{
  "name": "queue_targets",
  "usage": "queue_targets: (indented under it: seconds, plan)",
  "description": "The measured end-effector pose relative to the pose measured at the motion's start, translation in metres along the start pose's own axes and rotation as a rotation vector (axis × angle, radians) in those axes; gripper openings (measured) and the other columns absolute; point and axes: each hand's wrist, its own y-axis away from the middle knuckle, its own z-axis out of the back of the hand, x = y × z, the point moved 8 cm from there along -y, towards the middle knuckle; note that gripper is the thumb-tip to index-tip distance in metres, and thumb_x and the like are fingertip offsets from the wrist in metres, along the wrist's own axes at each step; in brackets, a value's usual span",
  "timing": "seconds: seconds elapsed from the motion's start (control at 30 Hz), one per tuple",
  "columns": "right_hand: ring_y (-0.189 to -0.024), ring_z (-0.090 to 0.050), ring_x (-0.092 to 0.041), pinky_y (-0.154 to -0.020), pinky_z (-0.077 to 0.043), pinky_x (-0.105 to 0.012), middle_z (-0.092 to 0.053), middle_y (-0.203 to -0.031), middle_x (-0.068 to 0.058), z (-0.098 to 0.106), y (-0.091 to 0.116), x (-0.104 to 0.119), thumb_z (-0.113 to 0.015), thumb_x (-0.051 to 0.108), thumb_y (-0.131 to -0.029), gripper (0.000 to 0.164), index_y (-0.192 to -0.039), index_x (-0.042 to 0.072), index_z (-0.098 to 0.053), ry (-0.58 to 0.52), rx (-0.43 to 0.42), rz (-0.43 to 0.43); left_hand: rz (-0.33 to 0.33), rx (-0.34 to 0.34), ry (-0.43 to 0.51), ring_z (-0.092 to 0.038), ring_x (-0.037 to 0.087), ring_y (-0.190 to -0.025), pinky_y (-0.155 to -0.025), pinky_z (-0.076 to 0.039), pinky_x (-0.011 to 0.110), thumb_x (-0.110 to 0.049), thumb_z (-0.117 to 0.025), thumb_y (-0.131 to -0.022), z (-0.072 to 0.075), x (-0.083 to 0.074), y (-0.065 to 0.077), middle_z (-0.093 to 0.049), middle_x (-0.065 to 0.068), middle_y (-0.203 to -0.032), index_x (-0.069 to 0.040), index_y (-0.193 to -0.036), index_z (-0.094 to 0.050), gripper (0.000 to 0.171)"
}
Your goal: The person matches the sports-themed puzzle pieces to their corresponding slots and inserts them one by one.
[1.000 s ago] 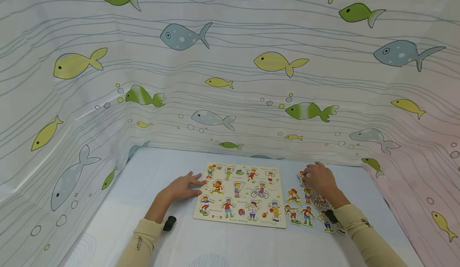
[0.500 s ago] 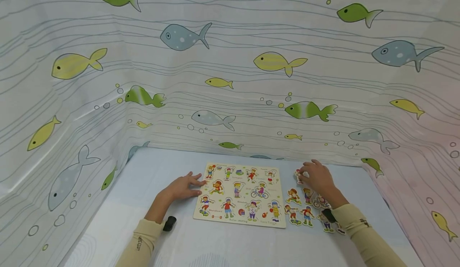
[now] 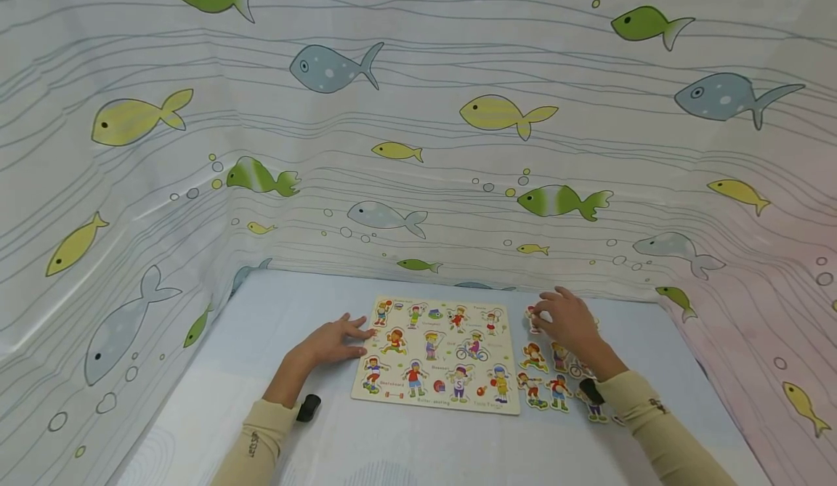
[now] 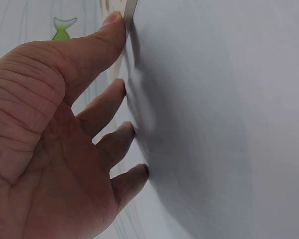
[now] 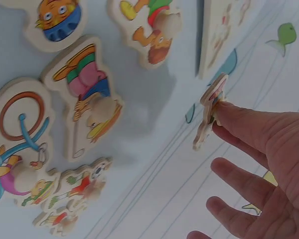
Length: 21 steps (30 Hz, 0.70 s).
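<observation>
Between thumb and index finger, my right hand [image 3: 570, 324] pinches a wooden figure puzzle piece [image 5: 207, 119], held tilted above the table right of the puzzle board [image 3: 451, 412]. The right wrist view shows that piece almost edge-on. My left hand [image 3: 335, 339] lies at the board's left edge with fingers spread; in the left wrist view its thumb [image 4: 107, 42] touches the board's edge and the other fingertips meet the table. Sports figures and words are printed across the flat board.
Several loose knobbed pieces lie right of the board, among them a golfer piece [image 5: 87, 92], a bicycle piece [image 5: 22, 112] and a runner piece [image 3: 534, 357]. My right forearm partly covers some. A fish-patterned sheet [image 3: 445, 181] rises behind and beside the table.
My right hand has moved left toward the board, carrying the pinched piece. My left hand stays at the board's left edge.
</observation>
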Motion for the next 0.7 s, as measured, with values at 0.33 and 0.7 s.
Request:
queue_targets:
  seconds: [0.33, 0.7]
  plan:
    - [-0.131, -0.042, -0.048, -0.102, -0.035, -0.067, -0.064, -0.126, -0.018, 0.006, -0.005, 0.019, -0.08, 0.025, -0.084, 0.016, -0.096, 0.014, -0.078, 0.002, -0.014, 0.056, 0.039, 0.013, 0.002, -0.024, 0.049, -0.141, -0.109, -0.024, 0.066, -0.031, -0.073, -0.088, -0.001, 0.004, -0.001, -0.044, 0.013, -0.149, -0.014, -0.128, -0.067, 0.044]
    - [-0.132, -0.043, -0.045, -0.103, -0.036, -0.064, -0.064, -0.127, -0.016, 0.01, -0.012, 0.045, -0.079, 0.025, -0.085, 0.014, -0.095, 0.015, -0.077, -0.03, -0.05, 0.1, 0.016, 0.014, 0.01, -0.024, 0.051, -0.141, -0.108, -0.024, 0.068, -0.03, -0.073, -0.088, 0.001, 0.001, 0.0, -0.044, 0.015, -0.149, -0.012, -0.128, -0.067, 0.044]
